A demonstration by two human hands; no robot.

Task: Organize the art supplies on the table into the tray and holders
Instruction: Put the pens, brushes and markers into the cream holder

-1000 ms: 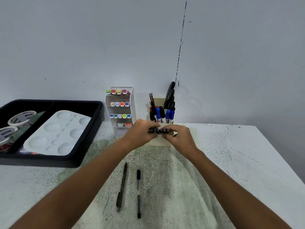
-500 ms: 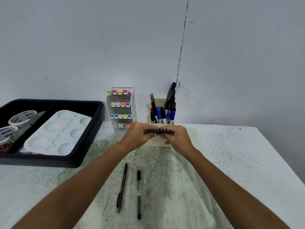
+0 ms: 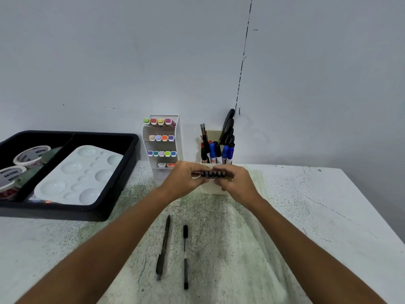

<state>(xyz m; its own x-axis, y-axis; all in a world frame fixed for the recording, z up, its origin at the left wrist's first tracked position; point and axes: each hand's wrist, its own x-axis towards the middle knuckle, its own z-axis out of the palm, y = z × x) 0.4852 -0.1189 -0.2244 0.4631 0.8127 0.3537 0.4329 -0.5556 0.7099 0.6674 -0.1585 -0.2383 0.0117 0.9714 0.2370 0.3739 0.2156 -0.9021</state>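
Bench (image 3: 328, 216): flat white top, speckled black, with a pale green stain down the middle. Nearest, two slim pens lying loose and nearly parallel, just apart: a dark pen (image 3: 163, 249), tapered, leaning slightly; a clip pen (image 3: 185, 255), thin, black ends with a clear middle. Beyond them, both hands meet above the bench, in front of the cup. Left hand (image 3: 186, 178): fingers curled in a pinching grip round one end of a marker bundle (image 3: 212, 174). Right hand (image 3: 236, 181): fingers curled likewise round the other end. Bundle: a short row of dark round caps, side by side, held level just before the cup's rim. Cup (image 3: 211, 189): cream, square, matte, holding upright blue, black and red markers, thin brushes and black scissor handles. Rack (image 3: 177, 137), left of the cup: white plastic, tiered, rows of pastel square marker ends. Tray (image 3: 122, 172), far left: black, rectangular, rounded corners, divided; glossy white palette (image 3: 79, 176) with round wells in one part, white-lidded tubs (image 3: 30, 155) in the other. Wall behind: plain pale grey.
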